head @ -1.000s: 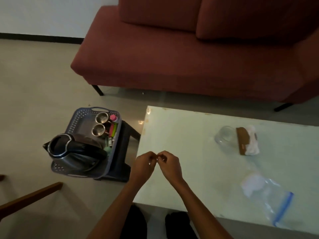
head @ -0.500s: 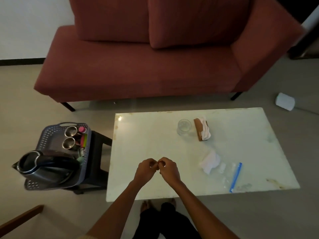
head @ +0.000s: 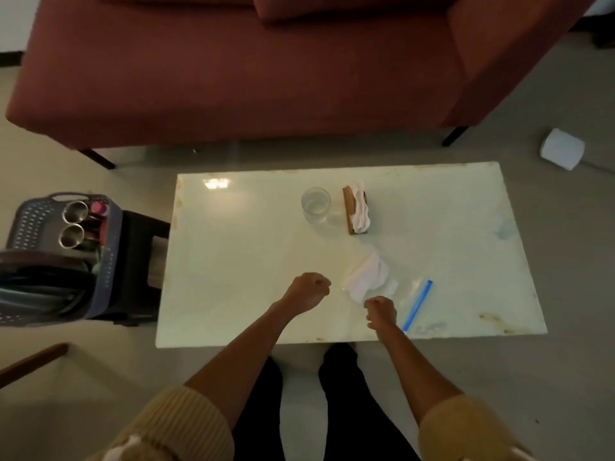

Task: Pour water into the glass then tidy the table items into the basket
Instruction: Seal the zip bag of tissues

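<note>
A clear glass (head: 316, 207) stands upright at the back middle of the pale table (head: 239, 261). Right beside it is a wooden napkin holder (head: 349, 211) with white tissues. Nearer me lie a crumpled tissue (head: 367, 276) and a clear zip bag with a blue strip (head: 417, 302). My left hand (head: 307, 289) hovers over the table with fingers curled, holding nothing. My right hand (head: 381, 311) is also curled, at the bag's near left corner; whether it touches the bag is unclear. A grey perforated basket (head: 111, 234) sits on a dark stool left of the table.
The basket holds a dark kettle (head: 40, 284), two steel cups (head: 75, 211) and small colourful items. A red sofa (head: 233, 78) runs behind the table. A white roll (head: 562, 153) lies on the floor at right. A wooden chair arm (head: 30, 362) juts in at lower left.
My hands, which touched fingertip to fingertip, have parted; the right one moved right toward the zip bag. The view has swung right and down, so the table is seen more squarely.
</note>
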`<action>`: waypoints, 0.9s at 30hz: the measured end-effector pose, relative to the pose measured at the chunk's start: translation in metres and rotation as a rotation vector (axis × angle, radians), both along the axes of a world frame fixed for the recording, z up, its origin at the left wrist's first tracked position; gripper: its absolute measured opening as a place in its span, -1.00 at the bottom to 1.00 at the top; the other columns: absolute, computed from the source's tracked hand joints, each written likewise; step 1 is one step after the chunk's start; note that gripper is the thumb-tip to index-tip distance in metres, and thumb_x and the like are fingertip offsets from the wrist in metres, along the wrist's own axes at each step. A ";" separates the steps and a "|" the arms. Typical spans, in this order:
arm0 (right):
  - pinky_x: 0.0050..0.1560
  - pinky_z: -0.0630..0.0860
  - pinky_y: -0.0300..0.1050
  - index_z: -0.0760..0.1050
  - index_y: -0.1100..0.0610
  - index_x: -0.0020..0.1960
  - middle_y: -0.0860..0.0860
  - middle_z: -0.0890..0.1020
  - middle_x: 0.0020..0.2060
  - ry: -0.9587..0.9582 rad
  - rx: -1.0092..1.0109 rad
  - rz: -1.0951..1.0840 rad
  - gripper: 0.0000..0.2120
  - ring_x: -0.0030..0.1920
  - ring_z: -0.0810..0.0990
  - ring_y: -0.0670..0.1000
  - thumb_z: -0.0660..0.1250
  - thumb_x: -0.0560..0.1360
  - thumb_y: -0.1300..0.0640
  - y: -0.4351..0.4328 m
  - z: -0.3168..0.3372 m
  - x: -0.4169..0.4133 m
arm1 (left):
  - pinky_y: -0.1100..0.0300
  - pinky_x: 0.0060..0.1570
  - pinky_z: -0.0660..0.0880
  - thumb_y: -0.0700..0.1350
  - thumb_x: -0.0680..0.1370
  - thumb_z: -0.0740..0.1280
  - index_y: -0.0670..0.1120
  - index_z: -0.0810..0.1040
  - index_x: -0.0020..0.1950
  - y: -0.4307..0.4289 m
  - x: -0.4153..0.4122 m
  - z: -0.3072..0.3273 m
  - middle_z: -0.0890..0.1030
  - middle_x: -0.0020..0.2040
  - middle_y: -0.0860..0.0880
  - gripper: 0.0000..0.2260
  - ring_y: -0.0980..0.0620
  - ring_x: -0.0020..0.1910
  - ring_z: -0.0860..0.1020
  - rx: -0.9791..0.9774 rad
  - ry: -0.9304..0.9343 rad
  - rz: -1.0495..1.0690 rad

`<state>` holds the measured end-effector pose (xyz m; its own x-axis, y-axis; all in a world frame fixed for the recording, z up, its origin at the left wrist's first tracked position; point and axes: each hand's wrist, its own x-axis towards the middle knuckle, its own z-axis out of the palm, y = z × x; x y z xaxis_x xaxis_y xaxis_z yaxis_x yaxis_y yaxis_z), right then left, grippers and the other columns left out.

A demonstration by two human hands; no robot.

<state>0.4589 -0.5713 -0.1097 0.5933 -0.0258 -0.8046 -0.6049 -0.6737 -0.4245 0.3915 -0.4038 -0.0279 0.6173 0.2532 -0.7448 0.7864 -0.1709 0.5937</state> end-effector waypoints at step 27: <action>-0.34 0.35 -0.15 0.36 0.24 -0.17 0.06 0.52 -0.32 -0.431 0.006 -0.009 -0.89 -0.25 0.52 0.15 0.31 0.45 0.30 -0.083 -0.028 0.086 | 0.17 0.00 0.50 -0.32 0.52 0.18 -0.15 0.61 0.02 -0.060 0.051 -0.037 0.63 -0.17 -0.04 -0.76 0.08 -0.27 0.56 0.008 -0.167 0.119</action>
